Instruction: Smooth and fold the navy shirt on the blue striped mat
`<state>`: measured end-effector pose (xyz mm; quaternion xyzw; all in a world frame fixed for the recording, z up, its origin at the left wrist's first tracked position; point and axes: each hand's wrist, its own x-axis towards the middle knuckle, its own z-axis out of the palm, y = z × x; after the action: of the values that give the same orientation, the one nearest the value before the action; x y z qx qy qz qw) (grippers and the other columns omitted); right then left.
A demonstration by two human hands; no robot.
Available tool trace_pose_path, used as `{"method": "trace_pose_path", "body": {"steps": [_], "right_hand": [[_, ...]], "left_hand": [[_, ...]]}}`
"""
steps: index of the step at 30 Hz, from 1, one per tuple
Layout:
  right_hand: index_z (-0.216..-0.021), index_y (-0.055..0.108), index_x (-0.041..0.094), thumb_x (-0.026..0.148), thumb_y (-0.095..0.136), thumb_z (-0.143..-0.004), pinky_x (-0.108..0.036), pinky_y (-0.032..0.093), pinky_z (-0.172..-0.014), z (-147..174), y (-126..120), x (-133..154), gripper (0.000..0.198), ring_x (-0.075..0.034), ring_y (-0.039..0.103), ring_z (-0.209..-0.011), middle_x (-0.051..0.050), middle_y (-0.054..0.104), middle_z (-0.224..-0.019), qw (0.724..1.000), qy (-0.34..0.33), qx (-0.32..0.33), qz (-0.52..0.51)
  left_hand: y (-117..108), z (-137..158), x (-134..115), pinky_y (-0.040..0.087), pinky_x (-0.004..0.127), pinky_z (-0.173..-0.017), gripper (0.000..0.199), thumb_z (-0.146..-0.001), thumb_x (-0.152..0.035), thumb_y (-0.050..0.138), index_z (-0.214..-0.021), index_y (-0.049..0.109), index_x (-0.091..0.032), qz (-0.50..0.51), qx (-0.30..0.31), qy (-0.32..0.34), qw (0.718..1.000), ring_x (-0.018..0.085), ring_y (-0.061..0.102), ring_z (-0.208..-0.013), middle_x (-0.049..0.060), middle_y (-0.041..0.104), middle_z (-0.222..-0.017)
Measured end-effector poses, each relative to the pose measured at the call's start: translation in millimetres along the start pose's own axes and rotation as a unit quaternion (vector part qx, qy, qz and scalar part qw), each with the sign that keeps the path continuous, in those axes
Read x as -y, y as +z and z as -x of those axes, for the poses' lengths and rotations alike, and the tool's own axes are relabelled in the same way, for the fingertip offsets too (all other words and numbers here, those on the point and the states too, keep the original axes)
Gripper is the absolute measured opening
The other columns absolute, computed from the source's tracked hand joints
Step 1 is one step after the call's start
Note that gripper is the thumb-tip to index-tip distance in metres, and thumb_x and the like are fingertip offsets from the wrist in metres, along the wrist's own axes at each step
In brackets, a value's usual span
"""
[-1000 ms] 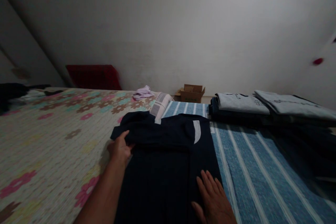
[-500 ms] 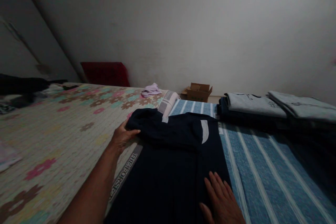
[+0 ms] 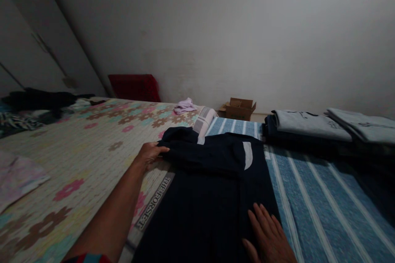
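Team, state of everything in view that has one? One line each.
Navy garment: laid out, partly folded, a section across its upper part
Left hand: pinching the garment's far-left edge
Right hand: flat on the garment, not gripping
Cardboard box: flaps open
Pale grey garments: folded, on dark cloth
Lilac cloth: crumpled
Dark clothes: loosely heaped
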<state>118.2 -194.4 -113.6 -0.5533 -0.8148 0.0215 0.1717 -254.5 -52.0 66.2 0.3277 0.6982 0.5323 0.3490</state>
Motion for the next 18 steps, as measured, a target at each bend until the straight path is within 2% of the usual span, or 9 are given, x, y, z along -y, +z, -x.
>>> {"method": "trace_pose_path", "body": {"steps": [5, 9, 13, 15, 18], "right_hand": [[-0.123, 0.056, 0.021, 0.052, 0.05, -0.081, -0.055, 0.036, -0.097, 1.1, 2.7, -1.8, 0.052, -0.035, 0.039, -0.124, -0.011, 0.046, -0.135, 1.0, -0.003, -0.016, -0.006], [-0.124, 0.055, 0.021, 0.05, 0.051, -0.081, -0.055, 0.036, -0.096, 0.8, 3.4, -2.1, 0.052, -0.036, 0.039, -0.124, -0.012, 0.045, -0.135, 1.0, -0.003, -0.003, 0.001], [-0.123, 0.056, 0.021, 0.048, 0.055, -0.078, -0.054, 0.038, -0.094, -5.1, -5.7, 0.8, 0.052, -0.036, 0.041, -0.122, -0.013, 0.046, -0.134, 1.0, 0.005, 0.029, 0.004], [-0.122, 0.057, 0.021, 0.047, 0.054, -0.079, -0.051, 0.039, -0.095, -14.1, -19.3, 5.7, 0.05, -0.035, 0.044, -0.121, -0.012, 0.05, -0.132, 0.999, 0.006, 0.031, -0.002], [-0.12, 0.056, 0.02, 0.043, 0.05, -0.084, -0.043, 0.039, -0.095, -38.6, -49.5, 17.4, 0.043, -0.029, 0.049, -0.116, -0.011, 0.055, -0.126, 1.0, 0.007, 0.002, -0.018]], "left_hand": [[0.3, -4.0, 24.7, 0.045, 0.025, -0.039, 0.029, -0.037, -0.01, 0.068, -0.064, 0.06, -0.012, 0.005, -0.067, 0.008, 0.998, 0.018, 0.056, -0.046, 0.001, 0.058, -0.052], [1.4, -2.7, 36.9, 0.047, 0.027, -0.042, 0.039, -0.039, -0.009, 0.068, -0.077, 0.061, -0.012, 0.033, -0.083, 0.014, 0.996, 0.018, 0.058, -0.051, 0.001, 0.06, -0.059], [-0.4, -0.8, 36.9, 0.049, 0.027, -0.043, 0.047, -0.039, -0.009, 0.069, -0.086, 0.06, -0.013, 0.062, -0.068, 0.016, 0.996, 0.017, 0.059, -0.051, 0.001, 0.061, -0.065], [-1.9, 0.2, 35.6, 0.048, 0.026, -0.042, 0.046, -0.039, -0.011, 0.071, -0.084, 0.06, -0.013, 0.078, -0.042, 0.015, 0.996, 0.017, 0.058, -0.049, 0.0, 0.061, -0.063], [-3.1, 4.5, 33.7, 0.049, 0.026, -0.043, 0.042, -0.038, -0.012, 0.074, -0.078, 0.062, -0.013, 0.09, -0.007, 0.012, 0.996, 0.018, 0.06, -0.051, 0.002, 0.064, -0.064]]}}
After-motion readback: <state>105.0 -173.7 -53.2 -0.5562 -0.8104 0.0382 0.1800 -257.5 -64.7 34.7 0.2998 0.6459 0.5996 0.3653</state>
